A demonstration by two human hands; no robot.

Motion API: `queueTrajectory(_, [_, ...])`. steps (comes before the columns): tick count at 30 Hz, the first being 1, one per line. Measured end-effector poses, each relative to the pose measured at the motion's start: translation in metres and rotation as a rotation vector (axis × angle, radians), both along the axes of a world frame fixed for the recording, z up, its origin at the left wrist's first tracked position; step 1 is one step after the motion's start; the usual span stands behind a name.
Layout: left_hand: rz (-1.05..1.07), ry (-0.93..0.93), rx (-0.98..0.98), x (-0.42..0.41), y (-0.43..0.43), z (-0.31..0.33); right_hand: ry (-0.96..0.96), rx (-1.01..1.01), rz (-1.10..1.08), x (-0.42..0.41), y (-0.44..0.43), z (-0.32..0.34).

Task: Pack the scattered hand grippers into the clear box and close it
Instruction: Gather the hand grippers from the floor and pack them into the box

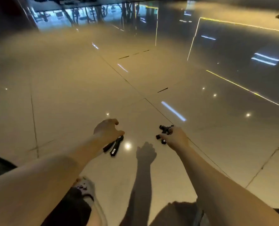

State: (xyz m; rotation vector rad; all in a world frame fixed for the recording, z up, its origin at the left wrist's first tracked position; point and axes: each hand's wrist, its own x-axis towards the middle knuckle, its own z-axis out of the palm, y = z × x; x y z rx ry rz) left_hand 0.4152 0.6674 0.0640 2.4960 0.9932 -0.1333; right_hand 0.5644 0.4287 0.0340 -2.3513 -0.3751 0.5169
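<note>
A black hand gripper (114, 145) lies on the glossy tiled floor in the lower middle, handles pointing toward me. My left hand (107, 130) hovers just above its far end with fingers loosely curved and nothing in them. To the right, my right hand (176, 138) grips another black hand gripper (165, 130), whose spring end and handle tips stick out past my fingers, slightly above the floor. No clear box is in view.
Shiny beige floor tiles (70, 95) stretch ahead, with reflections of lights and gym machines (80, 15) at the far top. My knees and a sandalled foot (86, 188) fill the lower edge. My right arm's shadow (143, 160) falls between my arms.
</note>
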Motion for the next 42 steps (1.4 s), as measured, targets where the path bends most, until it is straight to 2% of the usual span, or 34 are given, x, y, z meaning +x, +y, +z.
queueTrajectory(9, [0.304,0.050,-0.142,0.016,0.056,-0.152,0.031,-0.204,-0.073,0.073,0.079,-0.118])
queueTrajectory(14, [0.359,0.021,-0.090,0.022,0.063,-0.205,0.049,-0.362,-0.209,0.100,0.098,-0.171])
queueTrajectory(18, [0.393,0.040,-0.020,0.015,0.057,-0.230,-0.020,-0.469,-0.247,0.110,0.109,-0.196])
queueTrajectory(22, [0.351,-0.007,-0.029,0.020,0.055,-0.239,-0.083,-0.507,-0.252,0.112,0.112,-0.204])
queueTrajectory(25, [0.377,-0.082,-0.076,0.025,0.052,-0.237,-0.001,-0.466,-0.314,0.110,0.104,-0.203])
queueTrajectory(28, [0.341,-0.148,-0.042,0.025,0.048,-0.234,0.081,-0.464,-0.352,0.104,0.092,-0.199])
queueTrajectory(37, [0.252,-0.229,-0.048,0.023,0.008,-0.218,0.039,-0.469,-0.205,0.053,0.045,-0.191])
queueTrajectory(42, [0.188,-0.306,-0.101,0.005,-0.035,-0.192,0.059,-0.430,-0.141,0.016,0.004,-0.164])
